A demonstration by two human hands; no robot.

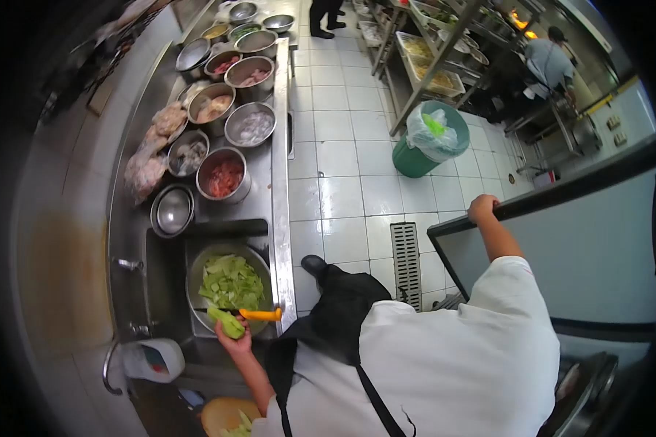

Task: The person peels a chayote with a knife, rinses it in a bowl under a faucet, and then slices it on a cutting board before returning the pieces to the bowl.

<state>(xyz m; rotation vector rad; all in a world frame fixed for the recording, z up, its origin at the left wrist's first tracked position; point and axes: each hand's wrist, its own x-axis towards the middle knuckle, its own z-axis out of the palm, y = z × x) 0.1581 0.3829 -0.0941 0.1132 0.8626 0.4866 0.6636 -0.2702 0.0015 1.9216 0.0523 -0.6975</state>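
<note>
My left hand is closed around a smooth, light green vegetable over the sink. A knife with an orange handle crosses just beyond the vegetable, its blade pointing left; I cannot tell whether my fingers also grip it. Beneath them, a metal bowl in the sink contains chopped light green pieces. Stretched out to the right, my right hand is wrapped over the edge of a dark-framed door with a pale panel.
Metal bowls of cut meat and bagged food line the steel counter. A white plastic jug stands left of the sink. On the tiled floor are a green bin and a drain grate. Another person is at the far right.
</note>
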